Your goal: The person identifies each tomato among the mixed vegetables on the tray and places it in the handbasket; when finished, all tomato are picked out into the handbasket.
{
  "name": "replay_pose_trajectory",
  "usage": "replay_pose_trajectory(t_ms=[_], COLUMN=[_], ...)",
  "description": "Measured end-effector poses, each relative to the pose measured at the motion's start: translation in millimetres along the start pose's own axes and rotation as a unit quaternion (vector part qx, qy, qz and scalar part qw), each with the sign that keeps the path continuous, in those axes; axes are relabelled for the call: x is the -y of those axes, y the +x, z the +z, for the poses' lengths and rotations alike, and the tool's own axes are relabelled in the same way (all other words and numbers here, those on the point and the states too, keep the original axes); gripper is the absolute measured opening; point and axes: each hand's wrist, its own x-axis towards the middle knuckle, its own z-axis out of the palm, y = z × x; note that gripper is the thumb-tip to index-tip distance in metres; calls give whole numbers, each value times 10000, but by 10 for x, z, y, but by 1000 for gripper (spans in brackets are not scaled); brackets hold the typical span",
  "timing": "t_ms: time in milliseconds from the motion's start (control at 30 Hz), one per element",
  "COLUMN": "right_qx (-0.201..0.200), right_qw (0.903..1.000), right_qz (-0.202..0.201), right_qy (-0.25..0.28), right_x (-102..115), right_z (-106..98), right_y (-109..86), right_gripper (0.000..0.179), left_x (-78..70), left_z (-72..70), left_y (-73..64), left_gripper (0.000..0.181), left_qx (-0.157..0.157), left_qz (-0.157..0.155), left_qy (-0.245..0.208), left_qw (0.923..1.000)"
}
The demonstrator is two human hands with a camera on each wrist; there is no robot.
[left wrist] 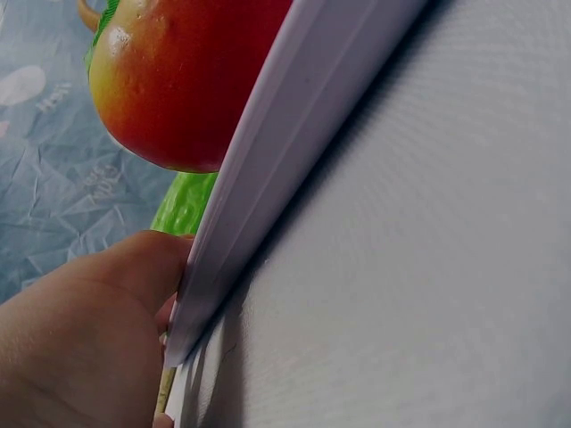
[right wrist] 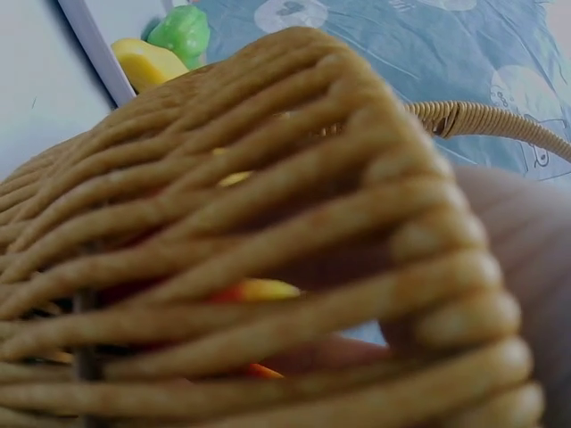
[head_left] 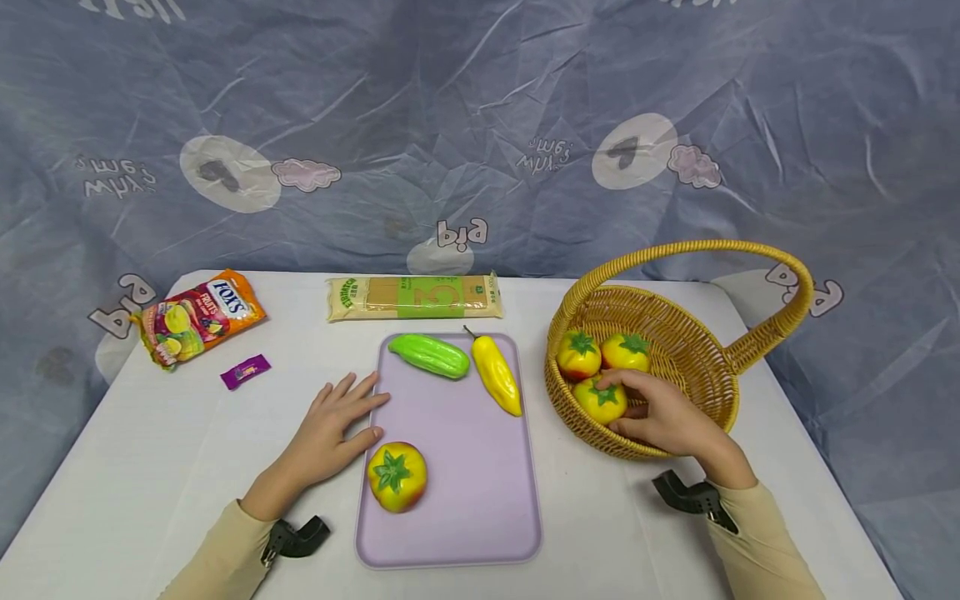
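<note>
Your two hands are apart: left flat by the tray, right in the basket on a tomato.

Your right hand (head_left: 663, 417) reaches over the near rim of the wicker basket (head_left: 716, 387), fingers curled round the front tomato (head_left: 601, 400), stem up; two more tomatoes sit just behind. The basket handle arches from back left to front right. Your left hand (head_left: 333, 429) lies flat, fingers straight, against the left edge of the lilac tray (head_left: 465, 500), whose long axis runs away from you. A tomato on the tray (head_left: 397, 476) lies near that edge. Bare table shows between tray and basket.
</note>
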Motion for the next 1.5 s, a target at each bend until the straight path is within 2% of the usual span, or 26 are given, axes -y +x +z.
replay_pose_trajectory(t_ms=[167,400,767,1200,1500], right_qx=[6,-166,-321,-622,-532], right_qw=[10000,9998,9994,9979,9983], right_qz=[-39,120,-103,120,241], right_qy=[82,68,52,-115,9], right_x=[-17,-42,-29,-25,-37], right_z=[-16,-22,-4,-37,6], right_y=[-6,-11,2,9,15], right_gripper=[50,46,41,40,37], left_x=[-3,1,1,8,-2], left_z=[2,2,0,11,6], left_y=[1,2,-2,8,8], left_gripper=[48,48,49,48,47], left_qx=[-8,-4,-5,-49,-52], left_qz=[14,19,26,39,59], left_qy=[-38,-20,-12,19,13], left_qw=[10000,10000,10000,10000,10000])
